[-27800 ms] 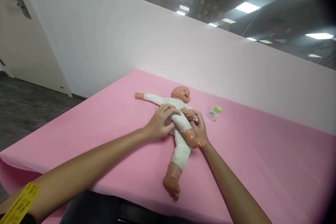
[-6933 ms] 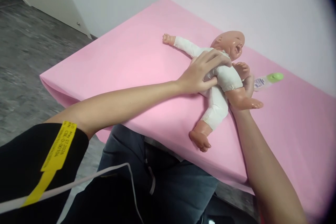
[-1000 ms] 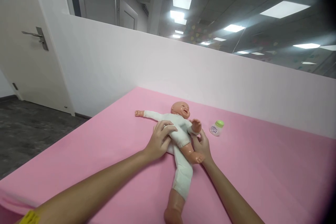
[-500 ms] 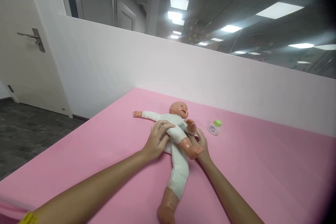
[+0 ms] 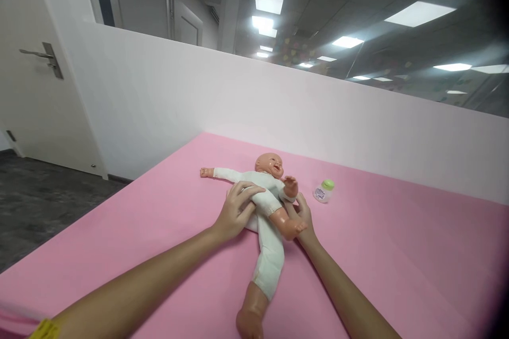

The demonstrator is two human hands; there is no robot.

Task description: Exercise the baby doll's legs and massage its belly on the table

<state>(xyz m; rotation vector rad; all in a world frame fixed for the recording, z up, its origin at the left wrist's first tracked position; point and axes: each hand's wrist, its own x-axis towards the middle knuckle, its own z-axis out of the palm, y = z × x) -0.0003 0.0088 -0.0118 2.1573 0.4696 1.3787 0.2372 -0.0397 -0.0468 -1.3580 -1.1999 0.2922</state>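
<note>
A baby doll (image 5: 267, 206) in a white suit lies on its back on the pink mat (image 5: 397, 254), head towards the wall, one arm stretched left. My left hand (image 5: 234, 213) grips the doll's trunk from the left, fingers over its belly. My right hand (image 5: 302, 217) holds the doll from the right, partly hidden under its raised bare leg. A small bottle with a green cap (image 5: 323, 191) stands on the mat just right of the doll's head.
A white partition wall (image 5: 318, 116) runs behind the mat. A white door with a metal handle (image 5: 35, 90) stands at the left, with dark grey floor (image 5: 35, 206) below it. The mat's left edge drops to that floor.
The view has drifted a little; the doll's trunk has shifted slightly left and its lower leg now reaches nearer me. Both hands keep their hold on the doll.
</note>
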